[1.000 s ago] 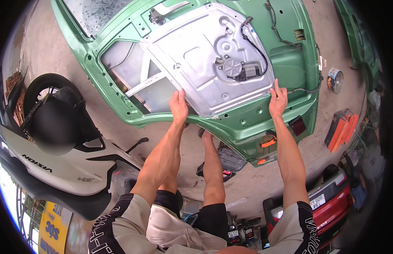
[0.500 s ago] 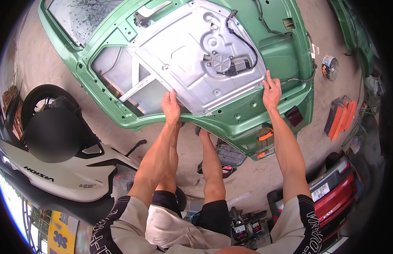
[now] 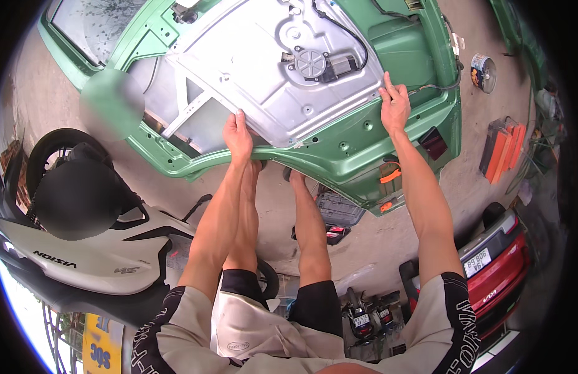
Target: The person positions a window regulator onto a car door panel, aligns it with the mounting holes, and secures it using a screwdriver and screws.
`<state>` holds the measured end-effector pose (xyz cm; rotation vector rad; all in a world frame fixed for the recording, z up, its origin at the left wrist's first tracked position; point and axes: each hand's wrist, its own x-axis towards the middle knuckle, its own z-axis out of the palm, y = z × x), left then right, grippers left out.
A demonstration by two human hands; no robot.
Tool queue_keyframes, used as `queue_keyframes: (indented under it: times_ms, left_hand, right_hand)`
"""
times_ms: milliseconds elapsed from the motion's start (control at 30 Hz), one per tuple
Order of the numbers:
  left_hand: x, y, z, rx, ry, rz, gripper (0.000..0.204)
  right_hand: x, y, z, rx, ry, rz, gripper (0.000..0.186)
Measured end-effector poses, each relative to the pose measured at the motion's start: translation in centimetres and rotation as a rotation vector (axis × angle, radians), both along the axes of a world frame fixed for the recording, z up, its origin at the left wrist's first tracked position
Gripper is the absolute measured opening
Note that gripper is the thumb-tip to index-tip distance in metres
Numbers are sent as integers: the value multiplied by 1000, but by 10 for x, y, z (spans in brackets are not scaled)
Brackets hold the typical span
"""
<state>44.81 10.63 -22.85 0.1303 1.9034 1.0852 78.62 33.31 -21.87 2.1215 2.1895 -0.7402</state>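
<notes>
A green car door lies before me, inner side up. Over its large opening sits a silver metal panel that carries a round window motor with a black cable. My left hand pinches the panel's near left edge, thumb on top and the other fingers hidden below. At the near right corner, my right hand has its thumb and index finger at the panel's edge, the other fingers curled. A dark flat object and an orange-handled tool lie on the door's near right part.
An open toolbox stands on the floor below the door. To the left is a parked motorbike. A can and a stack of orange blocks are on the right, with a red car nearer me.
The door, panel and both hands sit higher in the view, shifted slightly left at the panel. Both hands stay at the same panel edges.
</notes>
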Motion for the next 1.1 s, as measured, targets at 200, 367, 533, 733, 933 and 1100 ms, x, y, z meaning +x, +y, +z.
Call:
queue_keyframes:
  times_ms: [200,367,533,733,933,1100]
  left_hand:
    - [3,5,5,-43,30,-5,42]
    - [-1,-1,4,-49,153,87,25]
    - [63,-38,83,45,84,-13,19]
    - [172,-174,169,-374,-552,-330,23]
    - [193,-226,198,-522,-916,120,40]
    - [172,-210,194,-362,-949,563,51]
  right_hand:
    - [5,1,-5,25,1,24,43]
    - [2,6,-1,-45,-35,57,46]
    - [-7,-35,13,124,-147,188,55]
    - [-78,-175,92,-84,536,-95,15]
    - [-131,-322,177,-703,644,5,27]
    - [-152,-355,219,-745,636,28,30]
